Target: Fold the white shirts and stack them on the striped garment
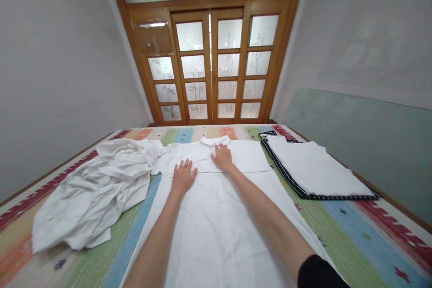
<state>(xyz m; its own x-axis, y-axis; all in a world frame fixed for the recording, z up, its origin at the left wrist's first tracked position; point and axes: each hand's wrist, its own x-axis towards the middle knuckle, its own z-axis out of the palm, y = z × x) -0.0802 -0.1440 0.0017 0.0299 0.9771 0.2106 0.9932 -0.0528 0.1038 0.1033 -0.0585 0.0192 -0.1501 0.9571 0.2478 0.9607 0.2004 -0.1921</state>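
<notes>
A white collared shirt (216,216) lies spread out in front of me, its collar (216,141) at the far end and its body running toward me. My left hand (184,177) rests palm down on the left part of the upper shirt, fingers extended and slightly apart. Just below the collar, my right hand (222,157) touches the fabric with its fingers bent a little and spread. Neither hand appears to grip any cloth. A seam or fold edge crosses the shirt near both hands. My forearms cover parts of the lower shirt.
A crumpled heap of white clothing (91,193) lies on the left, touching the shirt's left sleeve area. Folded white and black-striped garments (317,168) are stacked on the right. Beneath is a striped, colourful bedspread (357,229). Walls flank both sides; a wooden glazed door (209,67) stands beyond.
</notes>
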